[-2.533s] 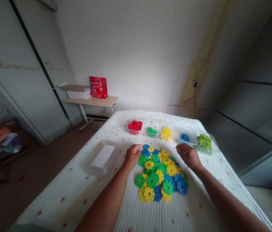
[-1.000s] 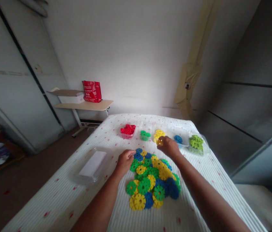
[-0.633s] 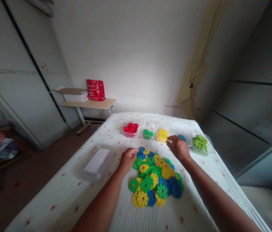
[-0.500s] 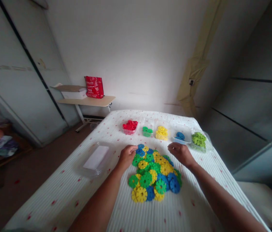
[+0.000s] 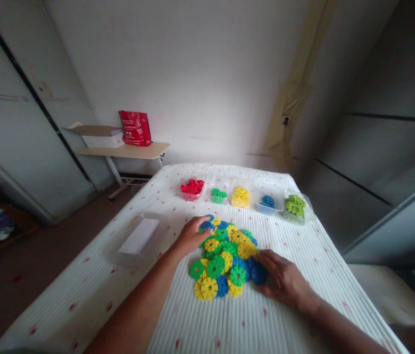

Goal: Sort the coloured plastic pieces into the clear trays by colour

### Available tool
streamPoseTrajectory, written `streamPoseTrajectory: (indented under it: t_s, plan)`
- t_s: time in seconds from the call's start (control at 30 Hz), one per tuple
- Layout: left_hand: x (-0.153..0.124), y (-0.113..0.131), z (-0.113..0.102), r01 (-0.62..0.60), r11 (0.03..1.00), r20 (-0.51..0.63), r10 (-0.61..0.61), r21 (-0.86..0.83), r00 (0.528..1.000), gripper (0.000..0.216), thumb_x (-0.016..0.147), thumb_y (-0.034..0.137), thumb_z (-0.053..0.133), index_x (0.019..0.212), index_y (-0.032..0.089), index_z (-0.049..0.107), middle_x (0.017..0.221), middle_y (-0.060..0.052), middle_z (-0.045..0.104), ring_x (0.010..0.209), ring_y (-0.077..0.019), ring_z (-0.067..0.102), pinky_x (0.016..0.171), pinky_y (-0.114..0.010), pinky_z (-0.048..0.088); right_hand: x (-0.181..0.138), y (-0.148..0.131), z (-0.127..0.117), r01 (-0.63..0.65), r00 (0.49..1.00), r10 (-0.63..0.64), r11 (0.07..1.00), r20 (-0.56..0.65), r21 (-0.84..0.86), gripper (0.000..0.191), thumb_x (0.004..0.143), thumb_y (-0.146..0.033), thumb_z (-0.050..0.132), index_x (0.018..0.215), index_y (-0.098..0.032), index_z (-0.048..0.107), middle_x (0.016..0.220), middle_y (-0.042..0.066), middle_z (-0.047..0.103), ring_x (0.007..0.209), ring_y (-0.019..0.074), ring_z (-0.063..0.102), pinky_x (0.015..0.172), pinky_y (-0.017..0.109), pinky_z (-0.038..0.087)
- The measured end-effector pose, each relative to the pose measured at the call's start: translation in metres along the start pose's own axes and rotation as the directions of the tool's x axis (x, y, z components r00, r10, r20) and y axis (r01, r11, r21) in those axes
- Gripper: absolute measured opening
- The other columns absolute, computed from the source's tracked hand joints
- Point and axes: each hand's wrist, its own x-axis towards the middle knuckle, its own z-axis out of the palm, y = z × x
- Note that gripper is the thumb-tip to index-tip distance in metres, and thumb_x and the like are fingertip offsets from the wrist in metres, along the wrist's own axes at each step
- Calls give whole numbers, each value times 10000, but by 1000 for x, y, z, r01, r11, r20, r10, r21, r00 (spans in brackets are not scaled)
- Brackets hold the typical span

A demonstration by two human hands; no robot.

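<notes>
A pile of flat toothed plastic discs in yellow, green and blue lies on the white spotted bedcover. My left hand rests at the pile's far left corner, fingers curled on a blue disc. My right hand lies low at the pile's near right edge. Its fingers are stretched out, with thumb and fingertips against another blue disc. Behind the pile stands a row of clear tubs: red discs, green discs, yellow discs, blue discs and light green discs.
A clear box with a white sheet inside sits on the bed left of the pile. A small side table with a red bag stands by the far wall. A wardrobe runs along the left, and the bed edge drops off at right.
My right hand reached to the yellow tub with a yellow disc, then came back empty and dropped to the pile's near right edge. My left hand stayed at the pile's far left corner.
</notes>
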Motion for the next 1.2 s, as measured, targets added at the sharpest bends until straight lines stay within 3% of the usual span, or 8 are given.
streamPoseTrajectory:
  t_s: [0.17, 0.4, 0.63, 0.87, 1.2]
  plan:
    - [-11, 3, -5, -86, 989, -7, 87, 121, 996, 352, 688, 284, 640, 1033, 210, 643, 1100, -76, 633, 1064, -222, 557, 979, -369, 413, -3, 4, 8, -3, 999, 0, 999, -53, -42, 411, 795, -390, 583, 1153, -188, 592, 1094, 129, 643, 991, 236, 630, 859, 362, 524]
    - [-17, -23, -11, -13, 991, -93, 1, -137, 996, 277, 769, 324, 536, 983, 179, 636, 1044, -75, 644, 993, -184, 592, 892, -324, 476, -4, 7, 3, -82, 994, 88, 991, -59, 110, 319, 864, -353, 483, 1136, -229, 592, 1051, 80, 671, 941, 198, 648, 825, 320, 534]
    - [-18, -14, -8, -129, 980, -83, 142, 152, 986, 223, 749, 270, 545, 923, 200, 666, 1024, -63, 636, 997, -193, 574, 928, -339, 448, -8, 11, -1, -154, 982, 169, 975, -86, 157, 280, 876, -350, 456, 1077, -218, 600, 1036, 71, 655, 937, 187, 636, 830, 308, 526]
    - [-17, -18, -9, -123, 979, -80, 137, 164, 987, 232, 771, 281, 526, 949, 209, 656, 1022, -52, 642, 994, -185, 580, 920, -327, 453, -14, 16, 4, -6, 998, 3, 999, -60, -38, 503, 758, -458, 604, 1189, -200, 581, 1154, 128, 611, 1052, 257, 582, 901, 397, 490]
    - [-17, -20, -8, -119, 978, -93, 137, 173, 986, 222, 760, 278, 533, 929, 218, 664, 1023, -45, 643, 998, -190, 585, 925, -328, 451, -11, 8, -1, 32, 993, -37, 998, -110, -50, 343, 830, -378, 541, 1103, -188, 623, 1013, 119, 663, 918, 228, 619, 811, 368, 519]
